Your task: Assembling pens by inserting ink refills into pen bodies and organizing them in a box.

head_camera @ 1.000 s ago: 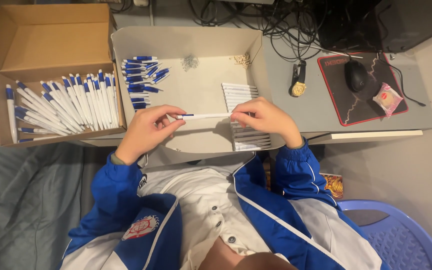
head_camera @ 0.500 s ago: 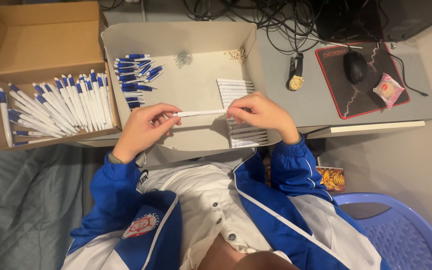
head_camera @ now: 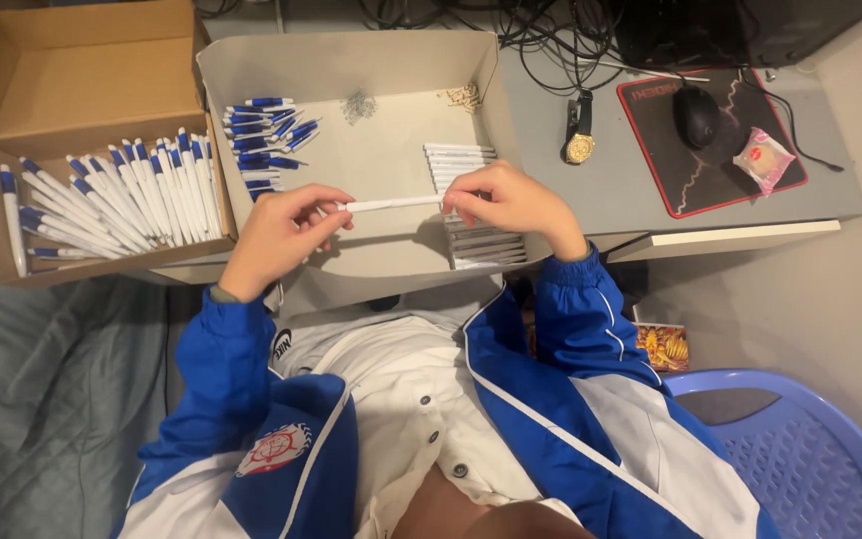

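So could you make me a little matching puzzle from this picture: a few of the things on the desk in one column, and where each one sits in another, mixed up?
Things:
1. slim white pen barrel
2. finished white-and-blue pens
3. black computer mouse
4. gold-faced wristwatch

Places:
A. on the red-edged black mouse pad
B. held between the left hand and right hand
C. on the bare grey desk, beside the shallow tray
D. in the brown cardboard box at the left

Pairs: 1-B, 2-D, 3-A, 4-C
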